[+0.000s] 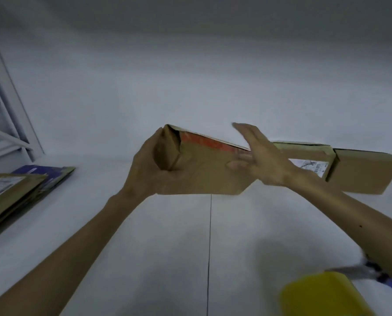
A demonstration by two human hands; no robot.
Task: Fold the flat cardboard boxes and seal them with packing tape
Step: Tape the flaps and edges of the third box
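**Cardboard box (204,176) crosswise before both hands, fold in progress**

Found the cardboard box straight ahead of the person, above the pale worktop (144,247), long axis running left to right and dipping slightly toward the right. Could not confirm contact between lower edge and worktop. Noted the left hand (149,165) at the left end, fingers and thumb curled round the tucked-in end flap, gripping it. Noted the right hand (258,156) near the middle of the length, fingers straight and together, laid flat across the upper edge, grasping nothing. Recorded the right-hand portion of the box, bearing a white label (309,166), reaching well beyond the right hand and unsupported. Judged the right hand nearer to that free end, hence the likelier one to slide along and open or press it, with the left as anchor. Logged a blurred yellow object (322,295), possibly the tape, near the right forearm, and a stack of flat boxes (10,192) well apart at far left.
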